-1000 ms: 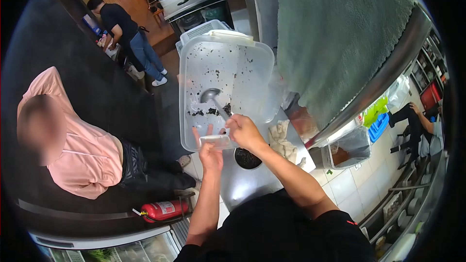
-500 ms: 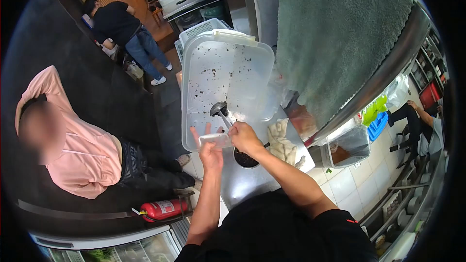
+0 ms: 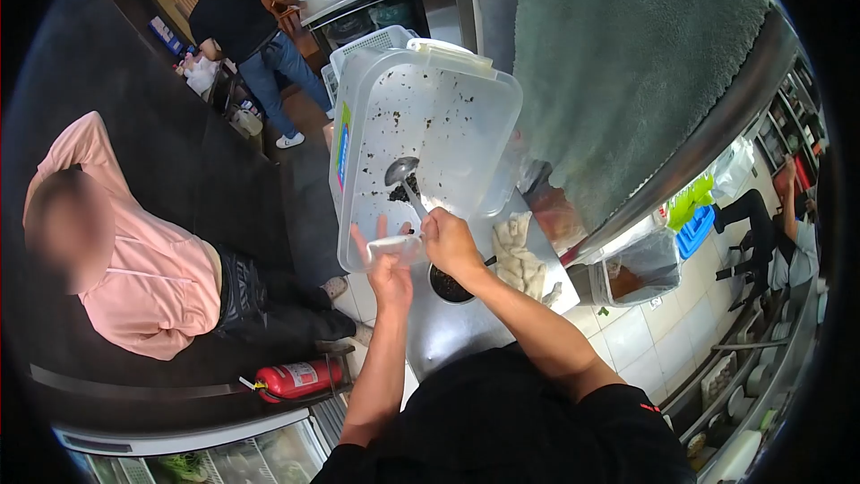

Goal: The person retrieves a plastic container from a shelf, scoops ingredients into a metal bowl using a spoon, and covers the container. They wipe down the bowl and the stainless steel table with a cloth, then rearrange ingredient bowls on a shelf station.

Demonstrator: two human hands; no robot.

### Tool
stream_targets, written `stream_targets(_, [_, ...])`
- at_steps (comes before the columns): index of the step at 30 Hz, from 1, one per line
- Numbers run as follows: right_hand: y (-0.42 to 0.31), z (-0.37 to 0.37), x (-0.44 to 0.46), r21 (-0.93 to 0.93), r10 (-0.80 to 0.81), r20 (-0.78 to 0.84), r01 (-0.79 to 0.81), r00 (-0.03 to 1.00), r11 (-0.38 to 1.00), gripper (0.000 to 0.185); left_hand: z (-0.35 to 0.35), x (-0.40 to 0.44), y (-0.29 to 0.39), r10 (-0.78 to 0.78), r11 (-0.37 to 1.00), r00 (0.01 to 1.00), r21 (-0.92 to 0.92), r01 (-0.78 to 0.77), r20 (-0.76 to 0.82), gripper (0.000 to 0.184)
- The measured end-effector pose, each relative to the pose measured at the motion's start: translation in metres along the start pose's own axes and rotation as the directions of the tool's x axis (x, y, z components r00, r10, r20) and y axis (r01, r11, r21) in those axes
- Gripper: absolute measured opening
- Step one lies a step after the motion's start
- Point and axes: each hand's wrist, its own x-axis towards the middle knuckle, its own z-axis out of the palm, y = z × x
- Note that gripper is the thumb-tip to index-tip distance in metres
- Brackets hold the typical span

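In a kitchen with a metal counter [image 3: 443, 339], a ladle [image 3: 402, 171] reaches inside a tilted, translucent tub [image 3: 484, 125] near dark bits [image 3: 408, 189], its handle gripped in a person's closed right hand [image 3: 452, 244]. The left hand [image 3: 391, 278] holds the tub's near edge, fingers spread. Nearby sit a round container [image 3: 452, 301] and cloth [image 3: 517, 262].

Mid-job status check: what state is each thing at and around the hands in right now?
Left hand: gripping the near edge of the tub
Right hand: closed on the ladle's handle
Ladle: held, bowl inside the tub
Tub: open, mostly bare inside
Dark bits: scattered, some clumped by the ladle
Round container: open, dark contents, partly hidden
Pale cloth: crumpled
Bag-lined bin: open
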Motion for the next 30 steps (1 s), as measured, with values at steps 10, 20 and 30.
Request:
stream_targets(10, [0.004,-0.002,-0.003,0.254,0.263,0.230,-0.318,0.937,0.913,0.021,0.005,-0.001,-0.003,0.069,0.998,0.996,-0.014,-0.069,0.048,0.089])
stream_targets(20, [-0.010,-0.005,-0.007,0.576,0.303,0.342,-0.453,0.890,0.680,0.024,0.008,0.000,-0.007,0.106,0.994,0.994,-0.034,-0.106,0.001,0.076])
stream_targets(30, [0.002,-0.001,-0.015,0.145,0.154,0.093,-0.166,0.984,0.975,0.027,-0.009,-0.006,-0.017,0.093,0.995,0.996,0.048,-0.093,0.011,0.070])
